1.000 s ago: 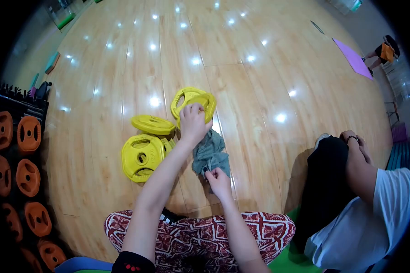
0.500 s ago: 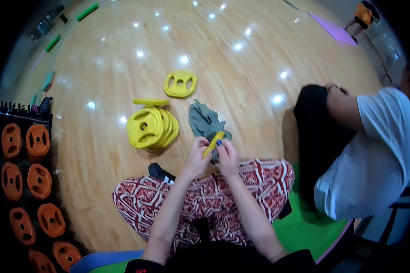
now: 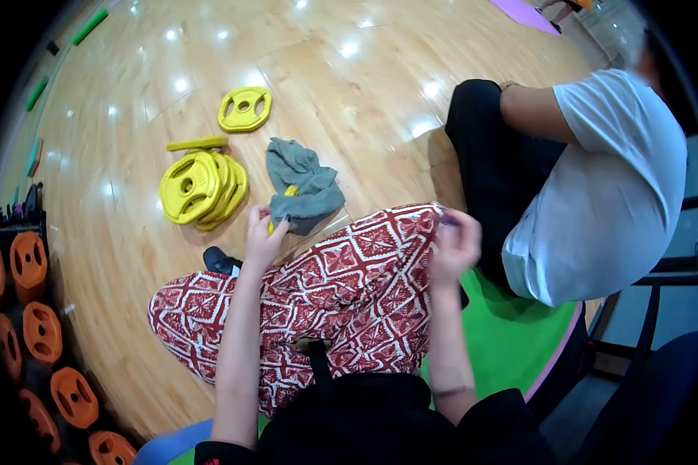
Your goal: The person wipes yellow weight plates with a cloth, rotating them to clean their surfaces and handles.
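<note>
Away from the left hand (image 3: pixel 262 237), the right hand (image 3: pixel 456 246) has been drawn rightward, half-curled and blurred (whether anything is held cannot be told). By the left hand, a yellow weight plate (image 3: pixel 291 191) is gripped, seemingly for steadiness, partly covered by grey-green cloth (image 3: pixel 318 203).

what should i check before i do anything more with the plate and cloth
1. Left hand on the yellow plate: ok, at its near edge.
2. Right hand on the plate too: not ok, it is apart, by the knee.
3. Cloth covering the whole plate: not ok, yellow shows.
4. Firm grip: cannot tell.
5. Stack of plates evenly lined up: not ok, edges staggered.
</note>
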`<state>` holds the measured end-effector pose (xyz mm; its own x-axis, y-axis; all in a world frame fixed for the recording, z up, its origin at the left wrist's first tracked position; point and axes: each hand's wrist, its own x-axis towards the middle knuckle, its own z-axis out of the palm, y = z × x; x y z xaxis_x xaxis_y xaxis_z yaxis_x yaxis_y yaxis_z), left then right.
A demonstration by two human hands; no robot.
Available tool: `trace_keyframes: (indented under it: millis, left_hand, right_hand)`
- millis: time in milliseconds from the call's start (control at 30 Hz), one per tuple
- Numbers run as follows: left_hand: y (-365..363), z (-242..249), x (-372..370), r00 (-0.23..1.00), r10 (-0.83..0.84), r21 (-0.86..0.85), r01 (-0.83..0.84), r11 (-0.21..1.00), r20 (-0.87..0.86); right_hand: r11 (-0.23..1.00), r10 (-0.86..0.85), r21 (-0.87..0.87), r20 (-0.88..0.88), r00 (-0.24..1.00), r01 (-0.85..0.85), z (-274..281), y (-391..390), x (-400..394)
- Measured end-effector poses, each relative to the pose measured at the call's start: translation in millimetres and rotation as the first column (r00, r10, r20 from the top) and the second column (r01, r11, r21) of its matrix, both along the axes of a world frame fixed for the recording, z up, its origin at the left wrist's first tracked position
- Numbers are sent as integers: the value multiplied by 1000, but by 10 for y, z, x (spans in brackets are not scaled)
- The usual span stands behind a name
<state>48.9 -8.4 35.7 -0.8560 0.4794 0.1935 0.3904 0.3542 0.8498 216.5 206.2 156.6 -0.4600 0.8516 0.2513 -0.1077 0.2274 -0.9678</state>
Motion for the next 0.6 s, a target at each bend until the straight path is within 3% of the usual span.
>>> trace_keyframes:
  millis: [33, 100, 133, 167, 233, 300, 400, 600]
  left_hand:
    - [5, -11, 10, 1000, -6, 53, 5, 999, 22]
    - [30, -15, 43, 997, -7, 67, 2, 998, 74]
    - [42, -19, 57, 997, -18, 41, 15, 999, 70]
    - [50, -12, 67, 997, -27, 12, 27, 1000, 66]
    - [48, -6, 115, 998, -24, -12, 25, 1000, 52]
    - [39, -7, 127, 999, -23, -34, 24, 999, 36]
    - [-3, 4, 176, 998, -52, -49, 54, 997, 39]
    - [-15, -8, 159, 998, -5, -14, 6, 1000, 70]
  right_hand:
    - [947, -166, 297, 119, 979, 124, -186, 301, 250]
    - [909, -269, 405, 387, 882, 99, -564, 644, 742]
    - [873, -266, 487, 499, 825, -13, -846, 763, 994]
    - [837, -271, 507, 712, 648, -207, -1044, 784, 1206]
    - [819, -288, 413, 896, 338, -398, -1375, 705, 1479]
    - [910, -248, 299, 948, 201, -287, -1532, 618, 1551]
    - [930, -173, 260, 933, 315, -261, -1545, 560, 1634]
    - [958, -162, 218, 947, 277, -185, -1563, 361, 1712]
